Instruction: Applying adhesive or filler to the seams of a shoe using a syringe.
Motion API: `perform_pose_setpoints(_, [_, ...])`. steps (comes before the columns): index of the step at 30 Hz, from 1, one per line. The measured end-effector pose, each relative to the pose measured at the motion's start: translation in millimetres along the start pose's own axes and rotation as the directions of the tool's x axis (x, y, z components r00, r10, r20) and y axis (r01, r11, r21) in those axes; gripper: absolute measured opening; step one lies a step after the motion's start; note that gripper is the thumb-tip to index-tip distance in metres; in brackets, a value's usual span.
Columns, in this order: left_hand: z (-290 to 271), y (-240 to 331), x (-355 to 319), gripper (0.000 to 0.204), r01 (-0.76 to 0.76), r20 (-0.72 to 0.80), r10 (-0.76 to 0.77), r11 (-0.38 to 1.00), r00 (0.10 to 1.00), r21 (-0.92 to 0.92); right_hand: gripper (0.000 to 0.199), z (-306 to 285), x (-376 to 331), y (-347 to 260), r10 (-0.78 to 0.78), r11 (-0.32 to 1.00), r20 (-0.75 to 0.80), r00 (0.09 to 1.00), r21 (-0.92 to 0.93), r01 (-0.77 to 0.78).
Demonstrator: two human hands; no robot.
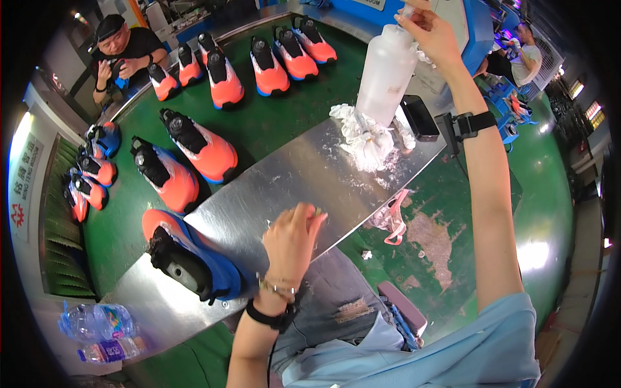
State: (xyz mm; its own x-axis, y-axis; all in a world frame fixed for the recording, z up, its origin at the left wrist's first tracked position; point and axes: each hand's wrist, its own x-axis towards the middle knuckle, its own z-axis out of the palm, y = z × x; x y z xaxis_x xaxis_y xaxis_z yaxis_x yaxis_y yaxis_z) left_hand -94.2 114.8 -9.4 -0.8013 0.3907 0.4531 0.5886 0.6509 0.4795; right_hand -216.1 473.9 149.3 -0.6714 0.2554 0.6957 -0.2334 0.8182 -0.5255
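Note:
My left hand (pixel 289 242) hovers over the metal edge strip of the bench, its fingers bent and pinched together. A tiny bit of something may be at the fingertips, too small to name. Up at the right, my right hand (pixel 435 40) has its fingers closed at the narrow top of a tall white plastic bottle (pixel 387 76). Crumpled white cloth (pixel 367 139) lies around the bottle's foot, with white flecks beside it. Left of my left hand, a blue and orange sports shoe (pixel 194 258) rests on the strip, its dark opening towards me.
More orange shoes (pixel 210 152) stand in rows on the green bench top (pixel 259 123). A black tray-like object (pixel 420 118) lies beside the bottle. Plastic water bottles (pixel 97 322) lie at the lower left. Across the bench a person (pixel 126 55) handles something dark; another person (pixel 525 58) sits far right.

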Motion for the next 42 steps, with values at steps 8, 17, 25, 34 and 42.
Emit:
perform_pose_setpoints(8, [11.3, -10.3, 30.0, 0.031, 0.11, -0.021, -0.109, 0.994, 0.994, 0.029, 0.031, -4.6, 2.8, -26.5, 0.175, 0.981, -0.023, 0.984, 0.086, -0.172])
perform_pose_setpoints(17, [-44.0, -12.7, -39.7, 0.029, 0.064, -0.015, -0.065, 0.996, 0.998, -0.059, 0.038, 6.7, -16.2, -21.7, 0.151, 0.947, 0.161, 0.975, 0.261, -0.19])
perform_pose_setpoints(25, [-83.4, -4.6, -128.4, 0.047, 0.312, 0.175, -0.272, 0.913, 0.946, -0.264, 0.056, 20.6, -14.3, 16.4, 0.2, 0.921, 0.115, 0.973, 0.317, -0.226])
perform_pose_setpoints(34, [-123.3, -7.1, -122.7, 0.059, -0.036, 0.135, 0.063, 0.98, 0.989, -0.196, 0.045, -30.0, -5.9, -87.3, 0.025, 0.97, 0.006, 1.0, 0.242, -0.026])
perform_pose_setpoints(42, [-156.1, 21.7, -47.4, 0.057, -0.289, -0.155, 0.259, 0.932, 0.953, -0.218, 0.035, -61.9, -83.7, -200.3, -0.125, 0.838, 0.409, 0.904, 0.531, -0.125])
